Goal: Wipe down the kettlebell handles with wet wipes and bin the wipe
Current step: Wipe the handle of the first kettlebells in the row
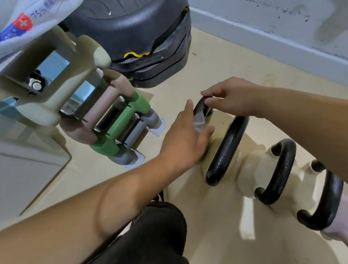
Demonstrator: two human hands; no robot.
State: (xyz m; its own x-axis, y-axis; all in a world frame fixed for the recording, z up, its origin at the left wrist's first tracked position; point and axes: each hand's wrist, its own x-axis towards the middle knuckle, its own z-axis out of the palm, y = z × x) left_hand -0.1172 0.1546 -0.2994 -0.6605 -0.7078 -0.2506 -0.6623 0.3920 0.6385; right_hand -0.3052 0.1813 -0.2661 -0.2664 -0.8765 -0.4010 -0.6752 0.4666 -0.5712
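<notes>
In the head view, the right hand [228,101] gripped the top of the black handle [199,105] of the farthest kettlebell [212,144], fingers and thumb curled round it. The left hand [187,139], fingers nearly straight, pinched a wipe [200,122] against the handle's side. The kettlebell stood upright on the floor [185,75], handle arching upward.

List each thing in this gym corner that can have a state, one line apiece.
Farthest black kettlebell handle: upright, gripped near its top by the right hand.
Crumpled white wet wipe: held against that handle by the left hand.
Three nearer black kettlebell handles: upright, no hand on them.
Blue-and-white wipes packet: up at top left, opening not visible.
Cream, brown, green and grey dumbbells: racked side by side.
</notes>
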